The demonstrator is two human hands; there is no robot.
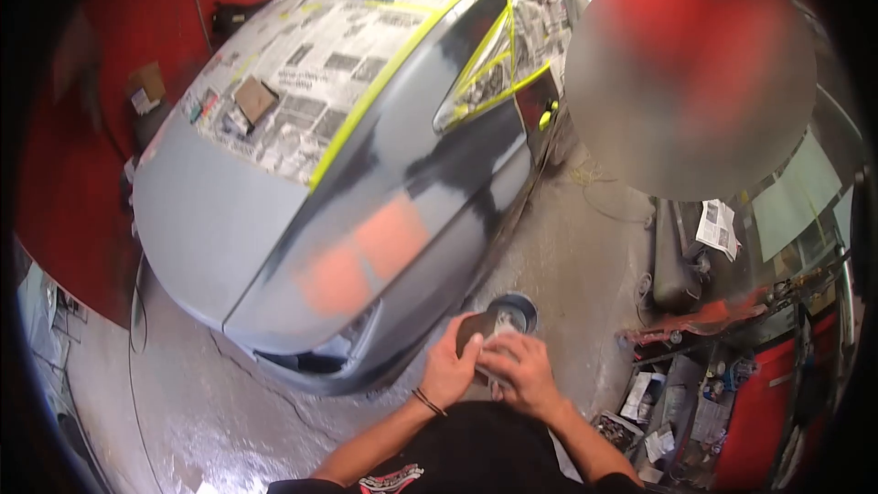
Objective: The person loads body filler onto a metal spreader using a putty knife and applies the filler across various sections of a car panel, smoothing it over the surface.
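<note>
The newspaper (315, 59) and yellow tape (369, 121) are on the car (215, 229) at my 11 o'clock. Its side looks partly worked to me: 2 orange patches (391, 236) and dark areas leave it uneven. My left hand (446, 373) pinches a brown pad (472, 335) before the bucket (530, 305) at 12 o'clock; my right hand's (523, 371) fingers curl beside it, their grip unclear.

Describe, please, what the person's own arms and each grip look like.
The left grip and right grip are bare, without gloves. Thin dark bands circle the left wrist; none shows on the right. The forearms are bare below short black sleeves, the left and the right.
</note>
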